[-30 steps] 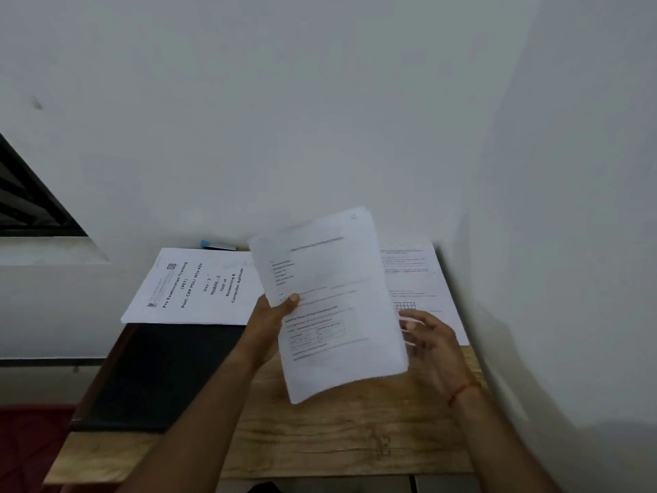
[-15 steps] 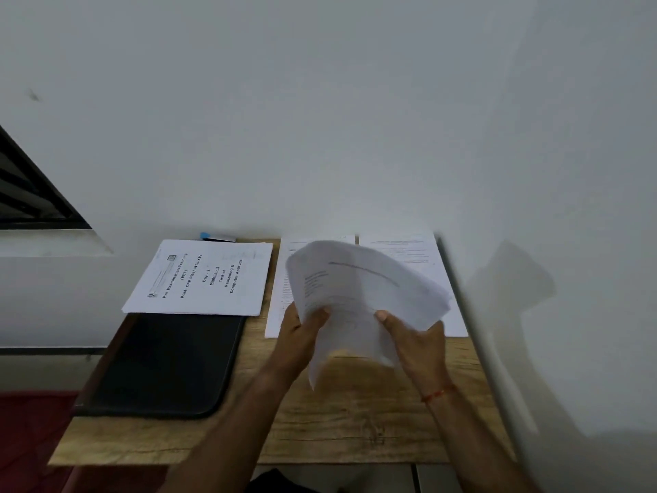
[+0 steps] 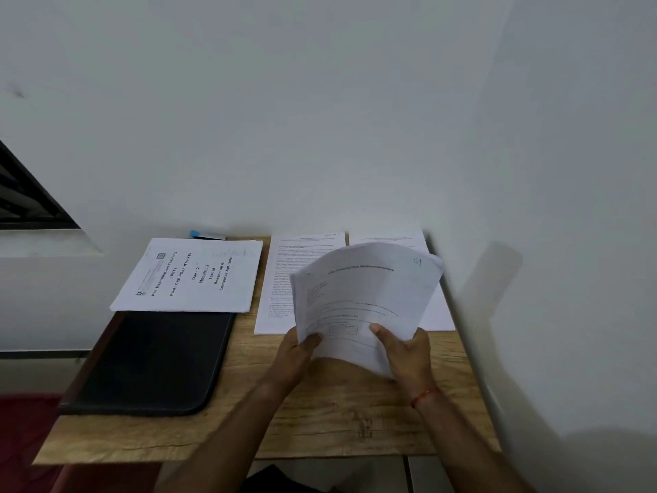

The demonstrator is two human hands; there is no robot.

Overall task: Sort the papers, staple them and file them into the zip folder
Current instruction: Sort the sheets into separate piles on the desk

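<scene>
Change: since a second ago my right hand [image 3: 405, 354] has joined my left hand [image 3: 295, 354] on the sheaf of papers [image 3: 362, 297], which now bows over instead of standing flat.
Left hand: thumb on the sheaf's near left edge, fingers curled beneath, pinching it.
Right hand: thumb pressed on the front page, fingers behind, gripping the near right corner.
Sheaf: held above the wooden desk [image 3: 337, 414], arched toward the wall, over two flat sheets [image 3: 281, 279].
Zip folder [image 3: 149, 361]: black, flat at the desk's left, its far end under a printed booklet [image 3: 192, 275], well apart from my hands.
</scene>
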